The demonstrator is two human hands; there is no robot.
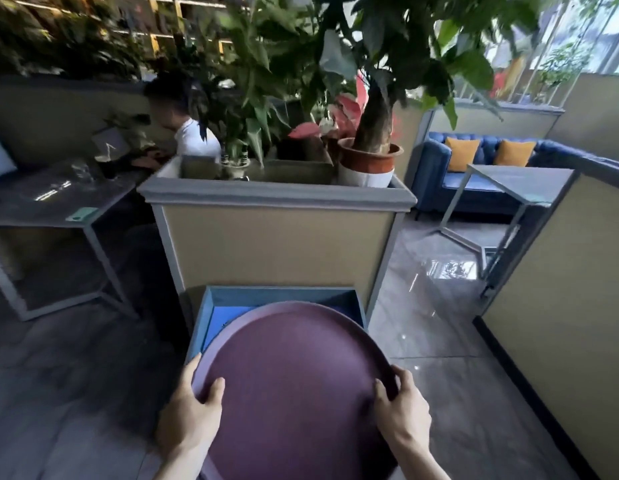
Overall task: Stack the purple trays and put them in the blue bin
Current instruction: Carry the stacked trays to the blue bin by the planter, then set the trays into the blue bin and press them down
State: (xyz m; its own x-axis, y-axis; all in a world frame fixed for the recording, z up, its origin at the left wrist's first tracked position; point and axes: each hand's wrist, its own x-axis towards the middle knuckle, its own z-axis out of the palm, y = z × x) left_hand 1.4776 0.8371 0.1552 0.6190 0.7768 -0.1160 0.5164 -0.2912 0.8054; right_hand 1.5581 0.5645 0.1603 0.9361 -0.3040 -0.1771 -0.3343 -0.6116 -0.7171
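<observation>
Head view: my left hand (192, 407) and right hand (400, 412) are each clamped on the near rim of the round purple plastic tray (294, 379), thumbs on top. It hangs over the open rectangular blue bin (211, 299); can't tell how many are stacked. I'd keep it level, centre it, then lower it clear of the bin's far wall.

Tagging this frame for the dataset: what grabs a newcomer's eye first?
The round purple tray, low and centre, gripped at its rim by the left hand and right hand. Its far edge reaches over the open blue bin on the floor. Behind rises a tall planter box full of leafy plants.
</observation>
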